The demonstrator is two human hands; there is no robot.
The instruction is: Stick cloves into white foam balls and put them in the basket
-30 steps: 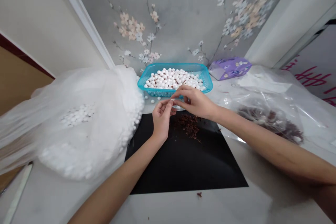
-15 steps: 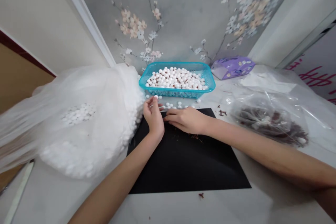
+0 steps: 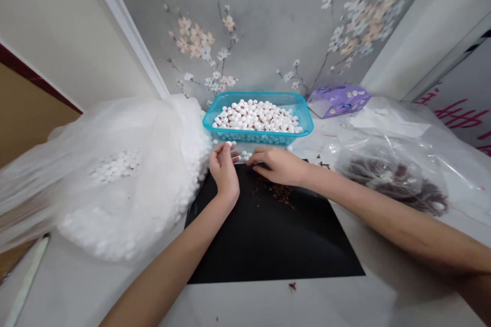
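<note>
My left hand (image 3: pixel 224 168) is closed, pinching a small white ball (image 3: pixel 229 143) between thumb and fingertip just in front of the blue basket. Close beside it on the right, my right hand (image 3: pixel 278 164) has its fingers bent together over the far edge of a black mat (image 3: pixel 274 240). Whatever its fingertips hold, if anything, is hidden. Under and near this hand lies a small heap of reddish-brown bits (image 3: pixel 282 193). Several loose white balls (image 3: pixel 244 156) lie between the mat and the basket.
The blue basket (image 3: pixel 258 137), full of white balls with brown bits, stands against the wall. A big translucent bag (image 3: pixel 126 214) of white balls fills the left. On the right are a clear bag (image 3: pixel 395 173) of brown pieces and a purple packet (image 3: pixel 340 100).
My right hand has moved slightly right and away from my left hand, uncovering more of the brown heap. My left hand keeps the white ball in nearly the same place.
</note>
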